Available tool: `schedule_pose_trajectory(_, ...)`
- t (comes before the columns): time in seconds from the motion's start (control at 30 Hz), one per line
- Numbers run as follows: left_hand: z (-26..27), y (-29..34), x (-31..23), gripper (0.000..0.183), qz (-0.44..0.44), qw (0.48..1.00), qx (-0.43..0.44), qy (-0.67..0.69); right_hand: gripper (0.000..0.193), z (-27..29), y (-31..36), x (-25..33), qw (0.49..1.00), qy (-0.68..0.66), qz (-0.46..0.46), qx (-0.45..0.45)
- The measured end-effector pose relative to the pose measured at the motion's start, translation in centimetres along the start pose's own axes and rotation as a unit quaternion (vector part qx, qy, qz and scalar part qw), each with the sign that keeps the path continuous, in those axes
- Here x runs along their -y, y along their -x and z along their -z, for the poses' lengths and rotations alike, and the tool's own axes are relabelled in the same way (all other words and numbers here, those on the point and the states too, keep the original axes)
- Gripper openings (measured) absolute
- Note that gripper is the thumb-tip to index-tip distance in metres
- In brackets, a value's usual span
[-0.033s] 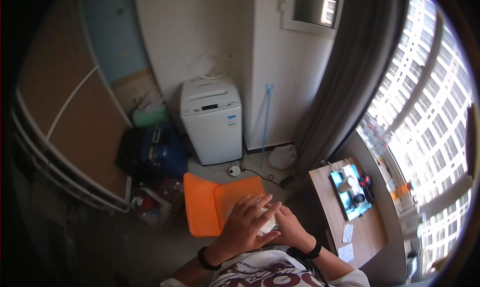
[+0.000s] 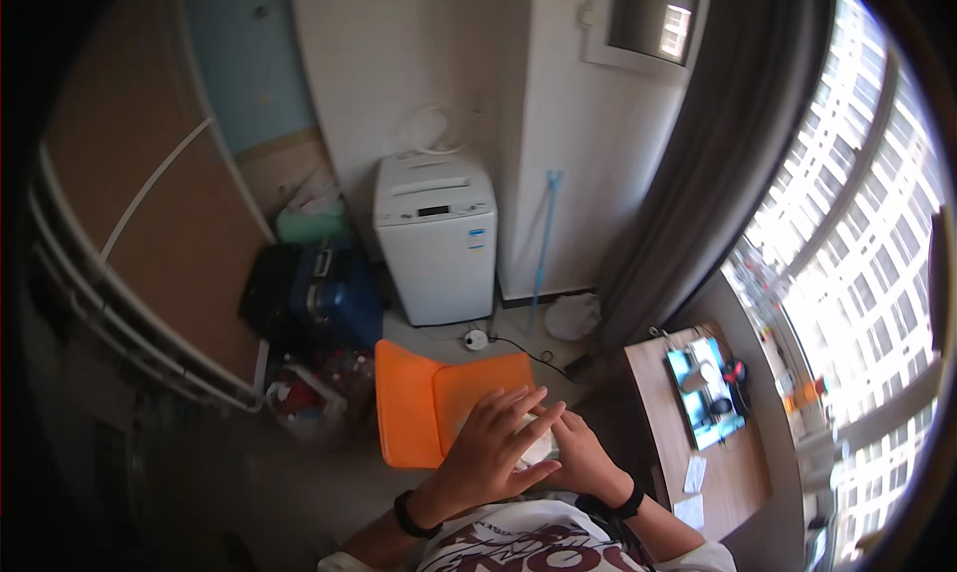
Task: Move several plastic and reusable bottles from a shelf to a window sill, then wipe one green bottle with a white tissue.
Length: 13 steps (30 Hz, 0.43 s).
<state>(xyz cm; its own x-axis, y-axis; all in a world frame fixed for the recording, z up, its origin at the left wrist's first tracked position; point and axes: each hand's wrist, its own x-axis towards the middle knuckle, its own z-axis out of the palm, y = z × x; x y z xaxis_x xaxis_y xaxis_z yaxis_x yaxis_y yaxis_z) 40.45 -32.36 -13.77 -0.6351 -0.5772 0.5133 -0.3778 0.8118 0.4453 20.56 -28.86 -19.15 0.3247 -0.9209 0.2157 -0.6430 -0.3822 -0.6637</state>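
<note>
Both of my hands are held close together in front of my white printed shirt, above the orange chair (image 2: 409,413). Fingers stretched and slightly apart, my left hand (image 2: 488,447) lies over a small white object (image 2: 539,450). On its other side, my right hand (image 2: 590,462) is curled against the object, its fingertips near those of the left. The hands cover most of the object, so its kind cannot be made out. Each wrist wears a black band.
A white washing machine (image 2: 439,268) stands by the wall, with a blue suitcase (image 2: 344,308) to its left. A light-blue pole (image 2: 544,248) leans on the wall. At right, a wooden desk (image 2: 648,393) bears a bright-coloured screen (image 2: 706,434). A black cable (image 2: 520,345) crosses the floor.
The room has shifted slightly to the right in the picture as my head turned a little. My hands and the white object keep almost the same pose.
</note>
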Motion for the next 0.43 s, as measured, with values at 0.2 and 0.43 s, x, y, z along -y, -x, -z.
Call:
schedule_pose_trajectory(0.2, 3.4, 2.8, 1.1, 0.062, 0.018, 1.000, 0.006, -0.015, 0.073, -1.9, -2.4, 0.1, 0.989, -0.053, 0.018, 0.139)
schedule_pose_trajectory(0.43, 2.2, 2.8, 0.2, 0.066, 0.063, 0.997, 0.003, -0.034, 0.074, -0.8, -4.9, -1.2, 0.948, -0.191, 0.055, 0.248)
